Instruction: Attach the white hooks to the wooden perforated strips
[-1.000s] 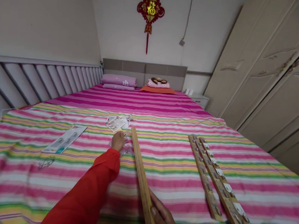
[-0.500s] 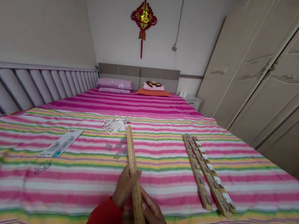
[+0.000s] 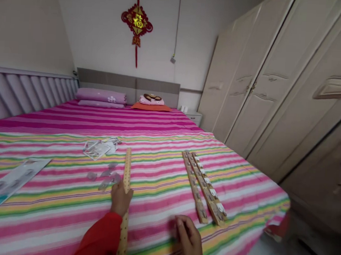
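Note:
A long perforated wooden strip (image 3: 127, 171) lies on the striped bedspread (image 3: 53, 197), pointing away from me. My left hand (image 3: 120, 198), in a red sleeve, is closed around the strip near its middle. My right hand (image 3: 188, 240) hovers low over the bedspread to the right of the strip, fingers curled, touching nothing I can make out. Two more wooden strips (image 3: 203, 187) carrying several white clips lie side by side further right. Small clear clips (image 3: 105, 175) are scattered just left of the held strip.
Opened packaging (image 3: 98, 148) lies beyond the clips, and a long card package (image 3: 11, 180) lies at the left. Pillows (image 3: 101, 96) sit at the headboard. Wardrobe doors (image 3: 276, 91) stand along the right; the bed's corner (image 3: 281, 203) drops to the floor there.
My view has swung right. My right hand has let go of the strip's near end and moved right. My left hand, earlier at the clear clips, now grips the strip.

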A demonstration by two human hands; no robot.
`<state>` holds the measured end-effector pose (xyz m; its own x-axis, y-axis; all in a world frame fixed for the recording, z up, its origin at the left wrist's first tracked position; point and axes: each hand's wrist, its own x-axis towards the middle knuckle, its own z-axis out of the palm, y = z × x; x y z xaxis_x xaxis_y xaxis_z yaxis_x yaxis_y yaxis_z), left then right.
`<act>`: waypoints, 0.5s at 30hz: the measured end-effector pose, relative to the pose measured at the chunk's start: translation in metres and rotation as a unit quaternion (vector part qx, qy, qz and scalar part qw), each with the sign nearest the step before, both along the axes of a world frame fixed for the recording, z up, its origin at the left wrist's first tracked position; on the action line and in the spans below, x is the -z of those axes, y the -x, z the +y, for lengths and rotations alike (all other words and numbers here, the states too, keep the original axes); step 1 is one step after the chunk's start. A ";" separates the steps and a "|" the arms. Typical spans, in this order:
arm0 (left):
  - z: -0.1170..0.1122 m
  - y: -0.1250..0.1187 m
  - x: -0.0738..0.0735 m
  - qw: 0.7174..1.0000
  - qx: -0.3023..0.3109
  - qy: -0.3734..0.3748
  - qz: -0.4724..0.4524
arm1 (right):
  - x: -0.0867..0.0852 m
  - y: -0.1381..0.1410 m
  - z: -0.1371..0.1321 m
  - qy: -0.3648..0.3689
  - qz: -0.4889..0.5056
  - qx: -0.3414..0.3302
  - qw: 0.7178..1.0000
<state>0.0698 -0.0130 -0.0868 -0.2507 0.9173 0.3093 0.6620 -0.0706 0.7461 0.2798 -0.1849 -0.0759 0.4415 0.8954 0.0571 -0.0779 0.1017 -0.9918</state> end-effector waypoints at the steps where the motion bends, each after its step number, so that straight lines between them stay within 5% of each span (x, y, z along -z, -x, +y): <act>1: 0.003 0.002 0.004 1.000 0.002 -0.002 0.021 | 0.003 -0.009 -0.003 0.007 0.029 0.034 0.999; 4: 0.008 0.006 0.016 0.999 0.021 -0.008 0.046 | 0.023 -0.033 -0.011 0.008 0.141 0.165 0.976; 7: 0.007 0.008 0.022 0.998 0.018 -0.022 0.050 | 0.037 -0.055 -0.014 0.043 0.225 0.222 0.948; 10: 0.006 0.007 0.024 0.999 0.017 -0.030 0.040 | 0.037 -0.073 -0.009 0.080 0.309 0.163 0.934; 15: 0.005 0.009 0.022 1.000 0.014 -0.011 0.025 | 0.034 -0.092 0.008 0.042 0.452 0.054 0.889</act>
